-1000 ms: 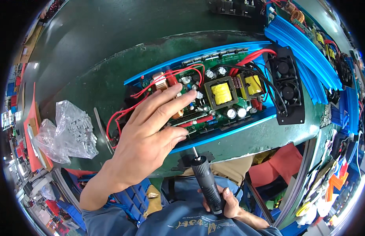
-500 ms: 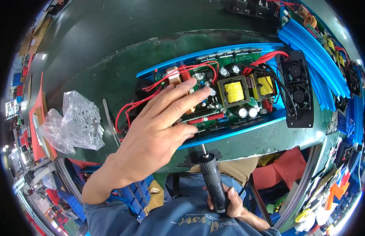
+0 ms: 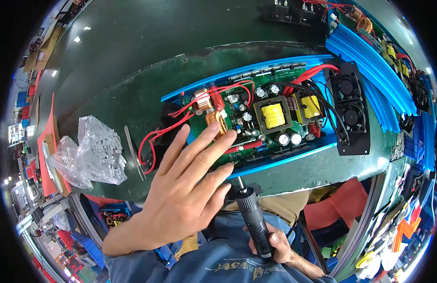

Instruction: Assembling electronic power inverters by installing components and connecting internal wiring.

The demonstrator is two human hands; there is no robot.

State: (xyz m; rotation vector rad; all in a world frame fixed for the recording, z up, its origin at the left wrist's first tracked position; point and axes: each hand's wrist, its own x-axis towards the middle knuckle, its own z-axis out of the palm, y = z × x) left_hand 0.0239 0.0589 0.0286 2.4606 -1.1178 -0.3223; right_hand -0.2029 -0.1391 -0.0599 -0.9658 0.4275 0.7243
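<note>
A green circuit board lies in a blue metal housing, crowded with yellow-wrapped transformers, copper coils and capacitors. My left hand is open, fingers spread, its fingertips over the board's lower left part and the housing's near edge. Whether they touch is hard to tell. My right hand grips a black electric screwdriver by its lower end. The screwdriver's shaft points away from me at the housing's near side wall. A black plate with two fans stands at the housing's right end, wired to the board.
A clear plastic bag of small grey parts lies at the left, beside a thin metal strip. Blue finned housings are stacked at the far right. Red wires loop out of the housing's left end.
My left hand has drawn back toward me and spread its fingers, uncovering a copper coil. The housing and screwdriver have shifted slightly left in view.
</note>
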